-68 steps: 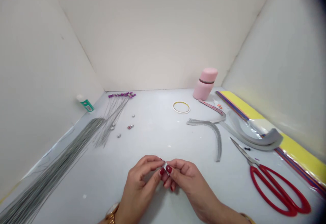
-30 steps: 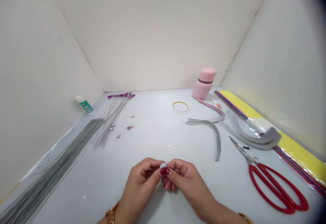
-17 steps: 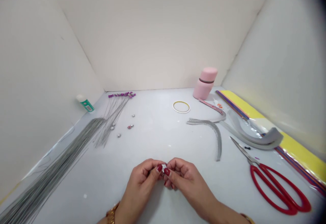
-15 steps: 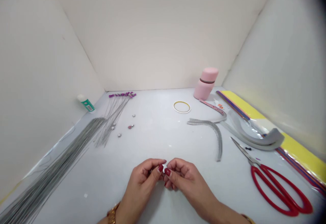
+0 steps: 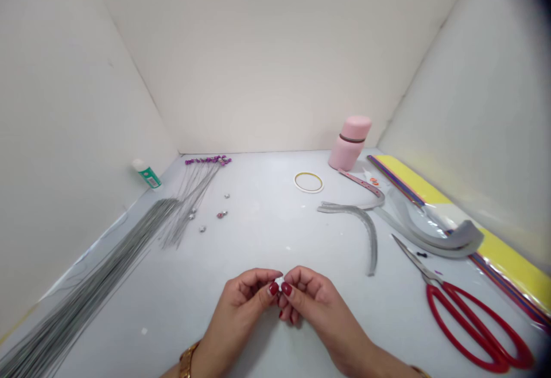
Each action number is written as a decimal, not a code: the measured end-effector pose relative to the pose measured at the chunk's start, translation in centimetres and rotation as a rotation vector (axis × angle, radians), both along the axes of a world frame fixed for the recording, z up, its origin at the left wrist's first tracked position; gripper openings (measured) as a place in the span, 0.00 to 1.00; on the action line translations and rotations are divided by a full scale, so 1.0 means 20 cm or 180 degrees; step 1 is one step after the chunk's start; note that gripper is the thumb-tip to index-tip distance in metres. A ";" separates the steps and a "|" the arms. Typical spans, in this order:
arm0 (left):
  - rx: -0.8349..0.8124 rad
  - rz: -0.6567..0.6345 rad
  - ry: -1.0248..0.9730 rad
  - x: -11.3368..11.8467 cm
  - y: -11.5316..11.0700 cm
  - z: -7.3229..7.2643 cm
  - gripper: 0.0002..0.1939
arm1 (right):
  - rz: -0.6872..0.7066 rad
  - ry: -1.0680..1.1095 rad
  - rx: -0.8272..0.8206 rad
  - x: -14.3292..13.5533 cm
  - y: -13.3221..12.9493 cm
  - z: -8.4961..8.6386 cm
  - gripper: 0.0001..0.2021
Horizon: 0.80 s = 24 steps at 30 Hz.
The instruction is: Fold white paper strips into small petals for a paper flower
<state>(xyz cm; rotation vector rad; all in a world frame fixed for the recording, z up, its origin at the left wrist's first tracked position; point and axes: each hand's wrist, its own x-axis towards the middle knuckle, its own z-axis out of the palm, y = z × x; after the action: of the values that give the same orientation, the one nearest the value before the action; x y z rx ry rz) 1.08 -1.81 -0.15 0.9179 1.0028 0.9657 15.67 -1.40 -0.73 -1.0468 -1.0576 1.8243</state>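
Note:
My left hand (image 5: 247,303) and my right hand (image 5: 312,303) meet at the front middle of the table. Between the thumbs and forefingers of both is a small silvery-white folded star (image 5: 279,282), mostly covered by the fingertips. Both hands are closed in a pinch, with the thumbnails side by side. Beyond them, to the left, lie several similar small silver stars (image 5: 202,229), with a pinkish one (image 5: 220,215) among them. Thin wire stems (image 5: 193,194) lie farther back, topped with purple pieces (image 5: 210,160).
A bundle of grey wires (image 5: 99,269) runs along the left, near a glue stick (image 5: 148,175). On the right are red-handled scissors (image 5: 469,315), grey strips (image 5: 365,226), yellow sheets (image 5: 495,246) and a pink bottle (image 5: 348,145). A tape roll (image 5: 309,182) lies toward the back.
The pinched piece has turned slightly between the fingertips and looks more rounded. Both hands stay nearly in place. The whole view has shifted very slightly.

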 end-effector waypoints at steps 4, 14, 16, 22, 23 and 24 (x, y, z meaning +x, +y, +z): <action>-0.0192 0.0164 -0.0017 0.00 0.00 -0.01 0.07 | -0.0351 -0.0091 0.0255 0.00 -0.01 -0.01 0.07; -0.0462 0.0199 -0.0416 0.01 0.01 -0.05 0.11 | -0.0320 -0.0129 0.0496 0.00 0.00 -0.02 0.07; -0.0464 0.0205 -0.0467 0.01 0.01 -0.05 0.11 | -0.0331 -0.0074 0.0409 0.00 0.00 -0.02 0.07; -0.0652 0.0258 -0.0354 0.02 0.02 -0.02 0.10 | -0.0353 0.0029 0.0268 0.01 0.02 -0.03 0.07; -0.0660 0.0262 -0.0335 0.02 0.02 -0.01 0.10 | -0.0345 0.0034 0.0254 0.01 0.02 -0.02 0.07; -0.0647 0.0259 -0.0322 0.02 0.02 -0.01 0.09 | -0.0335 0.0033 0.0238 0.01 0.02 -0.02 0.07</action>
<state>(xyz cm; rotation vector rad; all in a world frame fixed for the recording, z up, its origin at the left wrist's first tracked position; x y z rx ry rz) 1.45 -1.46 -0.38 0.6576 1.0372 0.9492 15.85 -0.99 -1.14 -1.0283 -1.0370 1.6919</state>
